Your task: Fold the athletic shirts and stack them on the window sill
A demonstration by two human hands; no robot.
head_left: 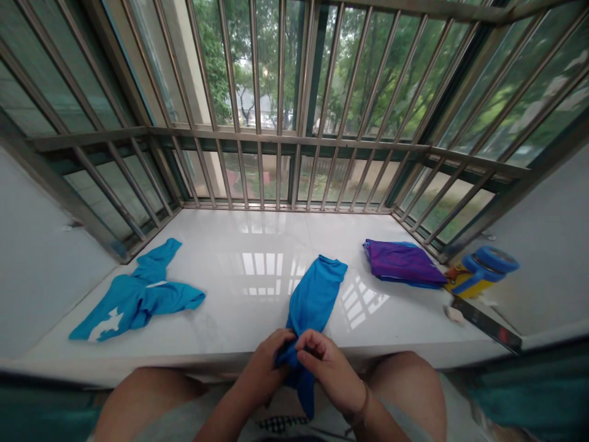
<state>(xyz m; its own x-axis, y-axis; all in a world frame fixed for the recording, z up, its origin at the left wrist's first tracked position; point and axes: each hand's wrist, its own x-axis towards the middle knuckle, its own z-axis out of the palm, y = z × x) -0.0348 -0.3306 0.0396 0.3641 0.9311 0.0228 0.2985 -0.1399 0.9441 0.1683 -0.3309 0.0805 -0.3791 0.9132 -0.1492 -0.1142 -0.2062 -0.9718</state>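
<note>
My left hand (264, 365) and my right hand (326, 368) meet at the front edge of a white marble sill (243, 245). Both pinch a gathered part of a long, bunched blue cloth garment (313, 301). Its upper part lies on the sill, and its lower end hangs down past the edge towards my lap. Several of my fingers curl over the fabric, hiding the gathered part. A thin band circles my right wrist (361, 406).
On the left of the sill lies a crumpled blue T-shirt (138, 294) with a white print. On the right are a folded purple cloth (402, 263), a yellow-and-blue object (483, 273), and a dark flat strip (488, 324). Steel window bars (294, 166) run behind the sill.
</note>
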